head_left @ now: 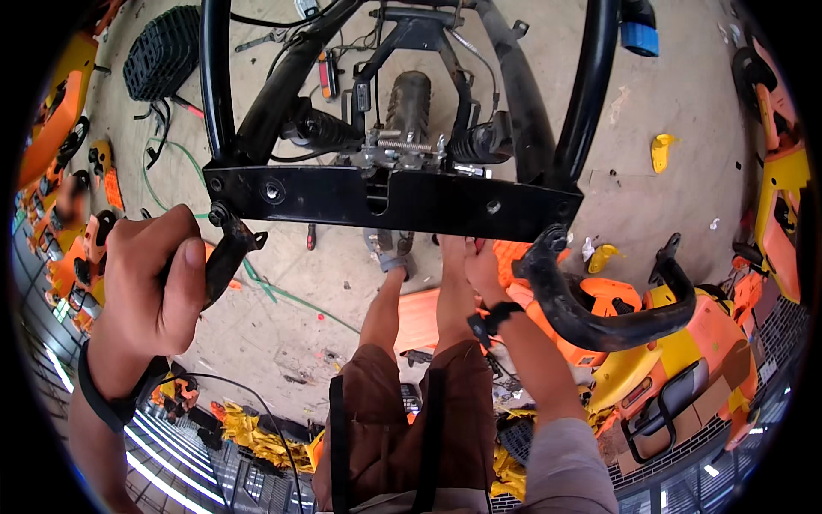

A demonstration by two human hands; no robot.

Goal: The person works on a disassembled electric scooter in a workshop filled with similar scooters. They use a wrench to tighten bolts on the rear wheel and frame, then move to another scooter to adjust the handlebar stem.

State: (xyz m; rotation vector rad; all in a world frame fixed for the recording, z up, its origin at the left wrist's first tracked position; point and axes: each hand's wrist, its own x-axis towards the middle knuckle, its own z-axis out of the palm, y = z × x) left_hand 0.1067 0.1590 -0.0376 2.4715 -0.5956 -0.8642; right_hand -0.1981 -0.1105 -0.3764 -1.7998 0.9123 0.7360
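A black metal frame of thick tubes stands before me, with a flat black crossplate along its near side. My left hand is closed round a curved black tube handle, which joins the plate's left end at a bolt. Matching it, another curved black tube handle hangs from the right end. Low beneath the plate, beside my leg, is my right hand; the plate hides its fingers. Beyond the plate are a knobbly tyre, coil springs and metal linkage parts.
A black rack, a wrench and a screwdriver lie on the concrete floor. A green hose runs across at left. Orange and yellow body panels crowd the right; more parts line the left edge. A yellow piece lies far right.
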